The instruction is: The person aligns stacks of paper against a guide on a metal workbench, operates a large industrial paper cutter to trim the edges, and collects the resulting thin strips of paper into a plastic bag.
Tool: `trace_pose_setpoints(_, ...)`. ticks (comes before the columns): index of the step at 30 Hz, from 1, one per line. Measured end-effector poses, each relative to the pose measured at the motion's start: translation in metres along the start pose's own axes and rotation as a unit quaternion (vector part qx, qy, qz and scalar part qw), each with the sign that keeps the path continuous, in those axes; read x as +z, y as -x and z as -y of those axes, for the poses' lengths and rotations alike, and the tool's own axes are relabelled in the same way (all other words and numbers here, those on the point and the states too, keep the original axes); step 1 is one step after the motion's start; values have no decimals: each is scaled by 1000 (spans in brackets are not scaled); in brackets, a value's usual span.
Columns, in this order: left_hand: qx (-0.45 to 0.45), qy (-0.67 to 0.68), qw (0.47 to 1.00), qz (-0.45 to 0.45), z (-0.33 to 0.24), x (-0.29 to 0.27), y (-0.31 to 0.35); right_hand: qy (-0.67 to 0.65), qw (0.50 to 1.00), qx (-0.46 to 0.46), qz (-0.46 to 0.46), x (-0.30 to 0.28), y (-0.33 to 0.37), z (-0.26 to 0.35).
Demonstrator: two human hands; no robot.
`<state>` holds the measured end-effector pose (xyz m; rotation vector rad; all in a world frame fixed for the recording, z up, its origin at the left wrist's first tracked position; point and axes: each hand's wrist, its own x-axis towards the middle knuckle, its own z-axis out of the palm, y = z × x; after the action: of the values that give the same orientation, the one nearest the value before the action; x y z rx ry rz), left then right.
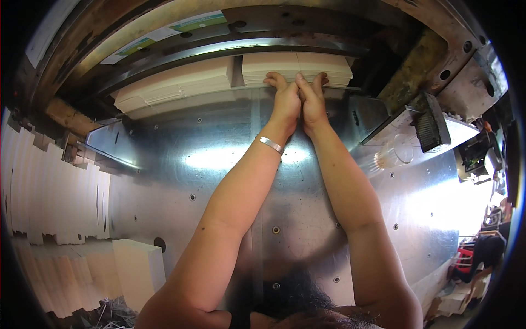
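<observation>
Both my arms reach forward over a metal table (pixel 219 131) to a pale stack of sheets (pixel 323 64) under a dark machine beam. Against the front edge of this stack lies my left hand (pixel 286 101), its fingers bent out to the left and holding nothing. My right hand (pixel 313 104) rests right beside it, fingers spread out to the right, also without anything in its grasp. The thumbs meet between them. A second pale stack (pixel 181 82) sits to the left, separated by a narrow gap. A silver bracelet (pixel 271 145) circles my left wrist.
Tall piles of pale sheets (pixel 55 186) stand at the left, with a cut block (pixel 137 268) below them. A clear cup (pixel 395 154) and a dark ridged block (pixel 430 123) are at the right. Metal side guides (pixel 112 145) flank the table. A person (pixel 482 252) appears far right.
</observation>
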<state>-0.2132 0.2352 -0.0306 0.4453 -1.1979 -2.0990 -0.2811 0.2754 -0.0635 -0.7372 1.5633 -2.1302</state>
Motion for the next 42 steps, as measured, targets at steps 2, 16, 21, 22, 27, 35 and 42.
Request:
trace_pose_setpoints(2,-2,7,1000,12,5,-1,-3,7,1000,2,-4,-2,0,0)
trace_pose_setpoints(16,18,-71,997,-11,27,-20,-25,35,999,-7,-25,6,8,16)
trace_pose_setpoints(21,1,-53,998,-15,23,-17,-21,26,999,-1,-26,6,10,19)
trace_pose_setpoints(22,-2,-52,999,-11,23,-19,-21,25,999,0,-26,7,11,19)
trace_pose_setpoints(27,4,-29,1000,1,27,-17,-24,14,999,-26,-13,-1,5,12)
trace_pose_setpoints(35,-43,-92,994,-48,-13,-7,59,61,998,-1,-12,-2,2,5)
trace_pose_setpoints(42,-273,-134,912,276,-99,-50,322,-14,998,-63,7,6,5,3)
